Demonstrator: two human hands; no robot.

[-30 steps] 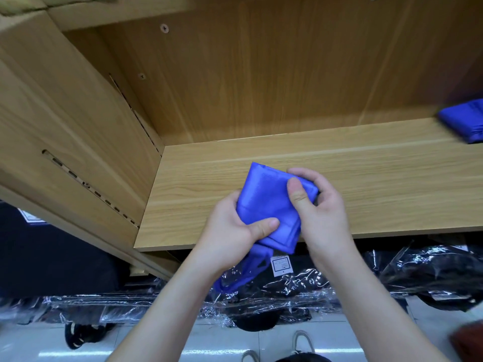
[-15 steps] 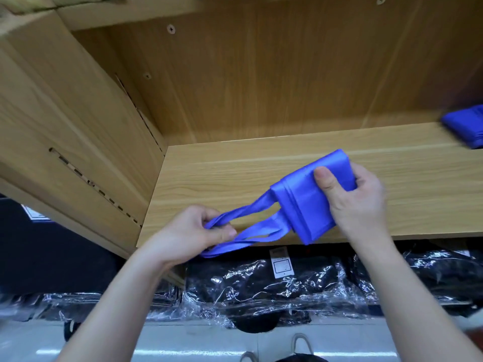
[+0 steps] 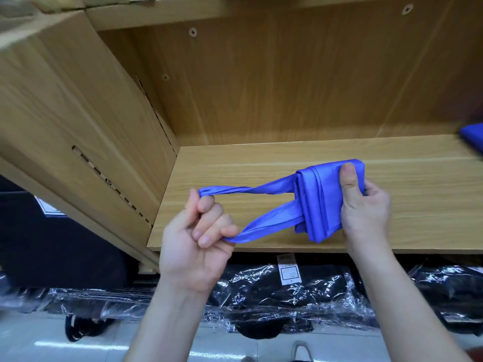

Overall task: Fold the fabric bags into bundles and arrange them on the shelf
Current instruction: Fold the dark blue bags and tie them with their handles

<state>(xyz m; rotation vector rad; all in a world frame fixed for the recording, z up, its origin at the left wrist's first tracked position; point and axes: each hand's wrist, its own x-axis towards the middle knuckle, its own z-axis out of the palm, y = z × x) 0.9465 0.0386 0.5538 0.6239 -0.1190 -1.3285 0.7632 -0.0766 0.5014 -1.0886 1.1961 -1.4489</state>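
Blue fabric bag (image 3: pixel 322 202), folded into a thick bundle, is held just above the near part of the wooden shelf (image 3: pixel 261 163). The right hand (image 3: pixel 366 205) pinches the bundle, thumb on top. The left hand (image 3: pixel 198 239), fingers curled, grips the bag's handles (image 3: pixel 264 189), stretched out to the left. Another blue bundle (image 3: pixel 471 138) lies far right on the shelf. Plastic-wrapped black packages (image 3: pixel 274 296) sit below.

Bright, even light; warped, blurred edges
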